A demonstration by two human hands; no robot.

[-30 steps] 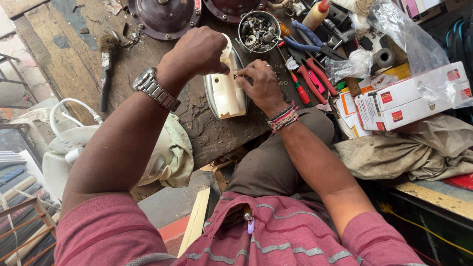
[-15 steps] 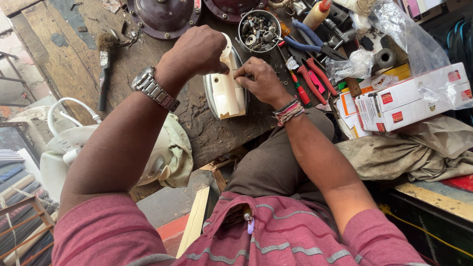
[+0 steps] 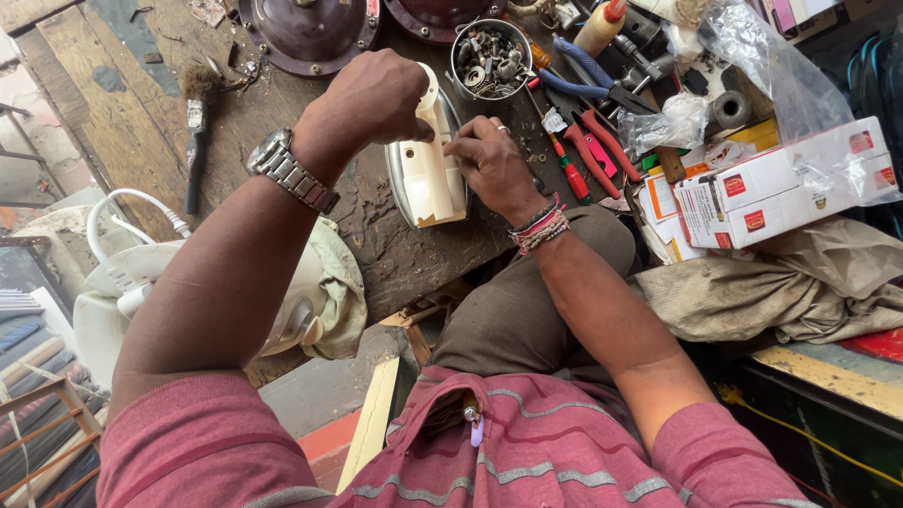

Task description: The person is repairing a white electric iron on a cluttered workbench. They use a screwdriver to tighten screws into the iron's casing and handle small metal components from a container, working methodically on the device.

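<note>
**Both hands on a cream clothes iron at the wooden desk**

While the cream clothes iron (image 3: 428,174) stands tipped on its edge on the worn wooden desk (image 3: 113,85), the left hand (image 3: 372,94) curls over its upper end, fingers (image 3: 406,120) wrapped and pressed around the plastic handle. The right hand (image 3: 489,165) sits just beside the iron on its right, with its fingers bunched together against the side of the housing; whether they pinch a small part there cannot be told from the head view. The iron thus lies between the two hands, touching both, its metal soleplate edge showing on the left side.

A metal wristwatch (image 3: 292,174) circles the left wrist, and coloured thread bands (image 3: 541,226) circle the right. Just beyond the right hand stands a round tin of screws and nuts (image 3: 489,56). Right of it lie red-handled pliers (image 3: 602,150) and blue-handled pliers (image 3: 588,71). A paintbrush (image 3: 196,132) lies well apart at the left. White and red cartons (image 3: 781,183) sit at the far right.
</note>
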